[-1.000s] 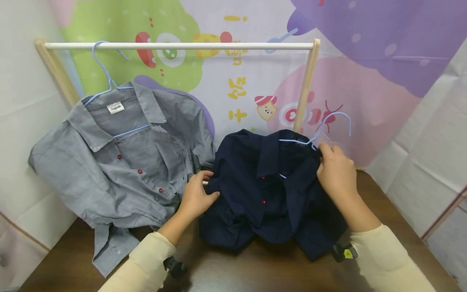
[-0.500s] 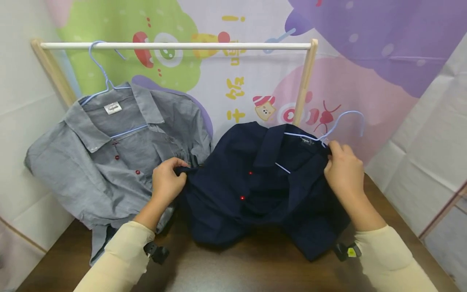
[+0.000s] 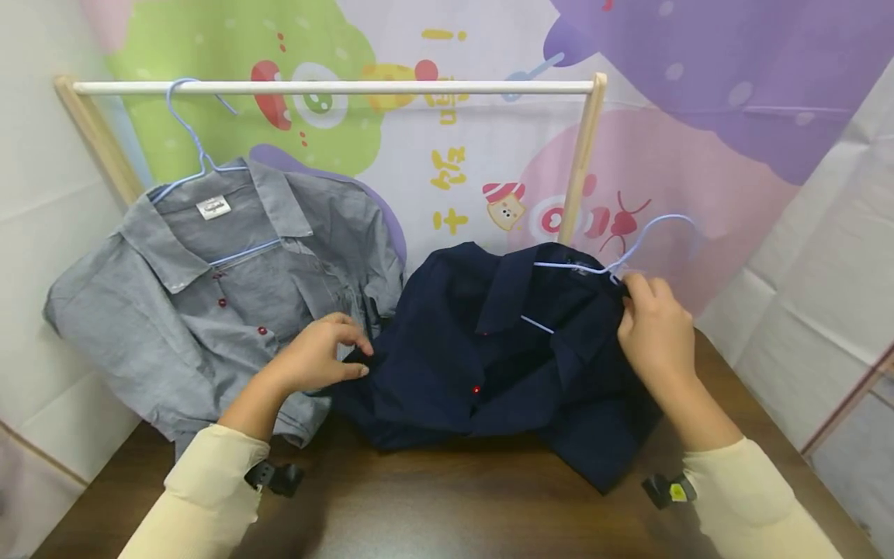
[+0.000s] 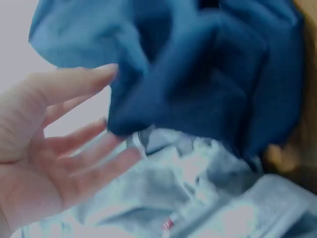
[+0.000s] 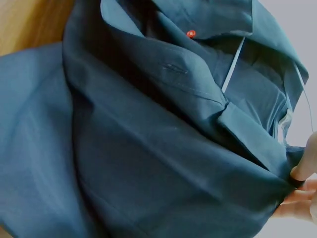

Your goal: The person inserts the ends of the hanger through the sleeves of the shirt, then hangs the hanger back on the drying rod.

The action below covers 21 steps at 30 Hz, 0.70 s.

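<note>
A navy button-up shirt (image 3: 433,349) with red buttons is draped on a light-blue wire hanger (image 3: 669,217), whose hook rises free at the right. My right hand (image 3: 658,330) pinches the shirt at the collar and shoulder beside the hanger's neck; in the right wrist view, thumb and fingers (image 5: 297,209) meet at that cloth. Beside the shirt's other sleeve is my left hand (image 3: 317,359), thumb and fingers parted. The left wrist view has this hand's fingertips (image 4: 131,153) alongside the navy fabric (image 4: 198,89), not gripping it.
A grey shirt (image 3: 174,326) hangs by a blue wire hanger (image 3: 206,159) from the white bar (image 3: 454,88) at the left. The rack's wooden post (image 3: 585,155) stands behind the navy shirt. Below is a brown wooden table (image 3: 433,505), with a patterned curtain (image 3: 733,62) behind.
My left hand pulled the navy shirt's sleeve side leftward, then let go. The right hand shifted a little right with collar and hanger, still pinching.
</note>
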{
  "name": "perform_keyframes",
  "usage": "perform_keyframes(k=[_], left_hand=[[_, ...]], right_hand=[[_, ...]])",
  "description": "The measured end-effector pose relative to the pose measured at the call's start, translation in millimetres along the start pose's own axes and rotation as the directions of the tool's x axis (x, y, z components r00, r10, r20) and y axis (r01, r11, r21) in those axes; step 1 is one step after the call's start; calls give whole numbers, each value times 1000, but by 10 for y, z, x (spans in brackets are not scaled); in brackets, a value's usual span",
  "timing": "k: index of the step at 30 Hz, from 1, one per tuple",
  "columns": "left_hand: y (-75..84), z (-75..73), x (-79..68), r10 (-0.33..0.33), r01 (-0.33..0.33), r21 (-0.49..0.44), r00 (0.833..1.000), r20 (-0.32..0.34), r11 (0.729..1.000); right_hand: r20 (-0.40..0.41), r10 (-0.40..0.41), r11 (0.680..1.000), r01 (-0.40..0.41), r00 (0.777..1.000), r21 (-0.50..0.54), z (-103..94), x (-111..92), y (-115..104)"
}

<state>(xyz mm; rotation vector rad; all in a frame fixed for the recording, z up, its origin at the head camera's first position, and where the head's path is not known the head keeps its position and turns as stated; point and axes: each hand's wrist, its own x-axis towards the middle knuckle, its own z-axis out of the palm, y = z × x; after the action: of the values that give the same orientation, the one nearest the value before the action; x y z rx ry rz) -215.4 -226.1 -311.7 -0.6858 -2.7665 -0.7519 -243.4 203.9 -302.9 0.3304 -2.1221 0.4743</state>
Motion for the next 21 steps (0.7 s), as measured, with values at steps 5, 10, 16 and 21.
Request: perform_keyframes(k=[5, 10, 16, 21], left_hand=[[305, 114, 155, -30, 19, -48, 968, -250, 999], [467, 293, 357, -72, 45, -74, 902, -426, 996], [530, 396, 381, -67, 22, -85, 813, -579, 996], [685, 445, 249, -8, -54, -85, 798, -603, 995]], right_hand=[[11, -56, 998, 55, 998, 12, 19, -43, -53], [5, -116, 993, 116, 993, 24, 52, -73, -138], [26, -128, 991, 129, 991, -36, 85, -119, -172], [85, -77, 989, 87, 993, -116, 108, -163, -154]])
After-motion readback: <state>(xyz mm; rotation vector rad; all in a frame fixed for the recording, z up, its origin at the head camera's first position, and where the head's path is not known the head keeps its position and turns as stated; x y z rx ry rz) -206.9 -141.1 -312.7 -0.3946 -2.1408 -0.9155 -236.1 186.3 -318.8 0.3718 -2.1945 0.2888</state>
